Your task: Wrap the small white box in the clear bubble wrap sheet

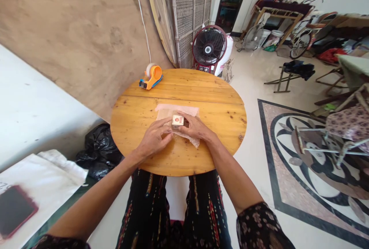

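A small cream box point(178, 121) with a red print on top stands on a sheet of bubble wrap point(191, 110), which lies flat on the round wooden table. Around the right side of the box are the thumb and fingers of my right hand point(195, 126), gripping it. My left hand point(156, 137) rests at the box's left side, over the left part of the wrap. Its fingers are stretched out and apart, with the fingertips close to the box; whether they touch it I cannot tell.
An orange tape dispenser point(153, 77) sits at the far left of the wooden table point(219, 91). Behind the table stands a fan point(209, 47). Black plastic bags point(102, 145) lie to the left, near a phone point(17, 210) on a white sack. A small folding stool point(281, 78) stands at the right.
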A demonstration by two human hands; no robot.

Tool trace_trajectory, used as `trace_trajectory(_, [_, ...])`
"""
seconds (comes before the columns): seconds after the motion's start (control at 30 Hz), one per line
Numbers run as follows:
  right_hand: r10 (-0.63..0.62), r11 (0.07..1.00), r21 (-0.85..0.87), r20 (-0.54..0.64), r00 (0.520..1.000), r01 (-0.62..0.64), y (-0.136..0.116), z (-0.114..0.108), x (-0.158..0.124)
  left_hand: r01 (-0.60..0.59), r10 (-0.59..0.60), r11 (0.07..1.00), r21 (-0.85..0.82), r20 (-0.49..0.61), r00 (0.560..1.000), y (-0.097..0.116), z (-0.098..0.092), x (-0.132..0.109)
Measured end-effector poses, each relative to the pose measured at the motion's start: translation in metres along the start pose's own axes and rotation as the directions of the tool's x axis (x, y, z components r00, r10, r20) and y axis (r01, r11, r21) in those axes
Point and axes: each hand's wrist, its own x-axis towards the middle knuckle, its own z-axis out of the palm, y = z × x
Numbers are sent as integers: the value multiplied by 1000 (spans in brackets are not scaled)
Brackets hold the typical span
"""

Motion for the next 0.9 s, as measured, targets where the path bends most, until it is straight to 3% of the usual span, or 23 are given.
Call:
trace_trajectory(0.23, [47, 983, 174, 11, 999, -48, -5, -7, 0, 96, -99, 988, -122, -18, 995, 0, 5, 9])
trace_trajectory(0.53, [-15, 961, 276, -61, 998, 31, -10, -9, 2, 208, -217, 956, -205, -25, 976, 4, 9, 16])
trace_trajectory(0.7, [88, 918, 390, -14, 996, -75, -3, -11, 4, 223, -239, 952, -210, -54, 970, -5, 11, 27])
trace_trajectory(0.9, [87, 847, 523, 32, 996, -91, -2, -21, 0, 249, -255, 961, -121, -37, 966, -10, 10, 44])
